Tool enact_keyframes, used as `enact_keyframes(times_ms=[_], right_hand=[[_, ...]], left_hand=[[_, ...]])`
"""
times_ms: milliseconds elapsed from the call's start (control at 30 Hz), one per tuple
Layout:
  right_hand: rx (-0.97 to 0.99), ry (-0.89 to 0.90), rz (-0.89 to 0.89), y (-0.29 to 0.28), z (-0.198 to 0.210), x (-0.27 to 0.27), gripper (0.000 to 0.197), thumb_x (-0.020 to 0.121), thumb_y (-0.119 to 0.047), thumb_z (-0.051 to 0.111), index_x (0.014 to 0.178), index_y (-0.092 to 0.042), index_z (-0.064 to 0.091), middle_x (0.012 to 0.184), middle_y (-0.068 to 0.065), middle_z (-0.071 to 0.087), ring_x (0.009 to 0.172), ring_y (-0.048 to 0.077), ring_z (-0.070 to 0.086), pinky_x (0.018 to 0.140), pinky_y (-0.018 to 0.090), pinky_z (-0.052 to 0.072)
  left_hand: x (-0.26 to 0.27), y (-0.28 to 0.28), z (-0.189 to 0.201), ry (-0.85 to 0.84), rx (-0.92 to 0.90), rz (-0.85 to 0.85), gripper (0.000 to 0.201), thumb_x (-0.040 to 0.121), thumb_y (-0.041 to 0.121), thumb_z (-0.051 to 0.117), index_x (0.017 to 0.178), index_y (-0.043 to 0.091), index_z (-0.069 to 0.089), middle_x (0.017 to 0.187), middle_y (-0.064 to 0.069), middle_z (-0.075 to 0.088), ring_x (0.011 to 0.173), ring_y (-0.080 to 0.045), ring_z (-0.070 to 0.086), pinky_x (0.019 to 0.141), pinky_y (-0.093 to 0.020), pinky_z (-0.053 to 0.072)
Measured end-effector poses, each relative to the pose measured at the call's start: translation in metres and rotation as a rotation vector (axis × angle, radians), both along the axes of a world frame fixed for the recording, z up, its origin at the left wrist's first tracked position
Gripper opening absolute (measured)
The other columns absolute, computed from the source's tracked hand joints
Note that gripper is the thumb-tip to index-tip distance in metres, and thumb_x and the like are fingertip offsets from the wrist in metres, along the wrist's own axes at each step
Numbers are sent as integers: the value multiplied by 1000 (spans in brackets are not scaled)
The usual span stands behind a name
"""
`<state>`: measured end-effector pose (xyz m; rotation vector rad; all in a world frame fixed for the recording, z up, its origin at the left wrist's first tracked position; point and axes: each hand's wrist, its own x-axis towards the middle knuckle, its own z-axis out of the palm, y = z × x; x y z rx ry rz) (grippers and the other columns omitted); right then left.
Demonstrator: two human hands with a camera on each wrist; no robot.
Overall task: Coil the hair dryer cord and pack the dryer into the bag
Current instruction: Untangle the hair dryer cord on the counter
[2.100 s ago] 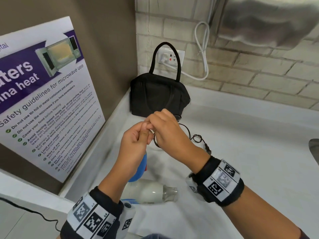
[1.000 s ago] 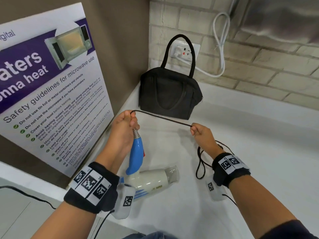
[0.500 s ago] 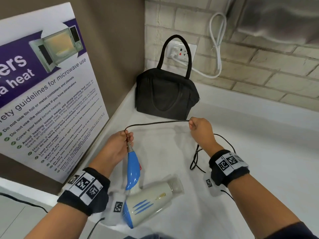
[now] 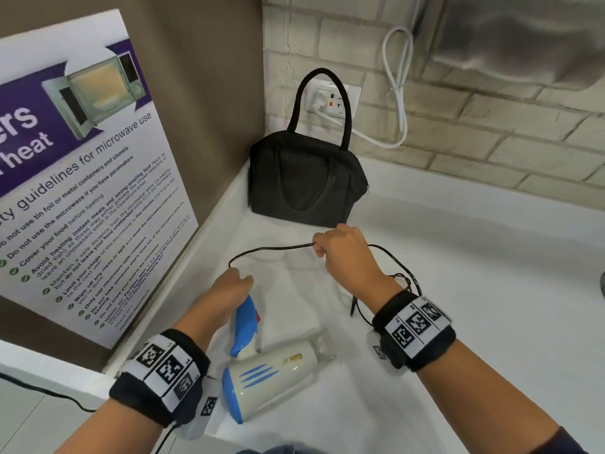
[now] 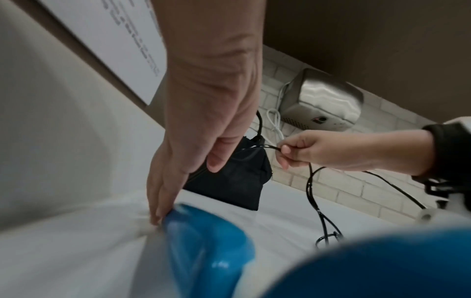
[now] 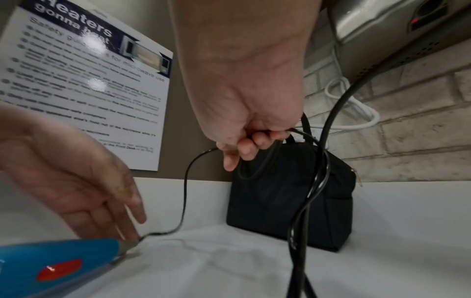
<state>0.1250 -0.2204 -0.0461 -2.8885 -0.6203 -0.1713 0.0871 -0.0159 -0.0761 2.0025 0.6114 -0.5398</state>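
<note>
The white hair dryer (image 4: 278,371) lies on its side on the white counter (image 4: 474,306), blue handle (image 4: 245,322) pointing away from me. My left hand (image 4: 229,290) rests at the handle's far end with fingers straight, touching the spot where the black cord (image 4: 271,249) leaves it; in the right wrist view the left hand (image 6: 84,181) holds nothing. My right hand (image 4: 340,250) grips the cord in a fist just in front of the black bag (image 4: 304,185). More cord hangs in loops under the right wrist. The bag stands upright in the corner, handle up.
A microwave safety poster (image 4: 82,175) leans on the left wall. Behind the bag, a wall socket (image 4: 332,99) with a white cable (image 4: 399,93) sits on the brick wall. A steel hand dryer (image 4: 523,37) hangs top right.
The left hand has lowered the handle to the counter and loosened its hold. The dryer body has swung round toward me. The cord between the hands has gone from taut to slack.
</note>
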Motion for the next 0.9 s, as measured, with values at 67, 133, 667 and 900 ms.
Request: enact_keyframes(times_ms=[67, 133, 667, 900], right_hand=[[18, 7, 23, 4, 2, -5, 30, 72, 12, 44, 76, -15, 56, 71, 3, 61, 73, 17, 39, 70, 27, 27], [56, 14, 51, 9, 5, -11, 31, 71, 13, 42, 71, -17, 48, 67, 2, 57, 72, 17, 38, 71, 27, 27], [126, -154, 161, 33, 19, -48, 22, 63, 8, 61, 67, -13, 58, 56, 0, 57, 61, 20, 48, 60, 31, 35], [286, -36, 125, 22, 18, -41, 19, 77, -1, 41, 68, -14, 51, 59, -3, 48, 66, 17, 38, 69, 28, 34]], left_hand=[[-4, -5, 7, -26, 45, -82, 47, 100, 25, 37, 139, 0, 31, 134, -10, 43, 120, -27, 44, 92, -30, 35], [-8, -9, 15, -68, 64, -169, 50, 100, 27, 36, 144, 4, 27, 143, -7, 37, 129, -25, 38, 97, -29, 32], [-38, -38, 55, -788, 330, -403, 17, 93, 6, 46, 108, 11, 53, 86, -6, 60, 85, -21, 57, 70, -25, 43], [-48, -32, 57, -823, 52, -213, 34, 85, -8, 43, 65, 18, 51, 65, 1, 49, 64, -11, 46, 61, -8, 39]])
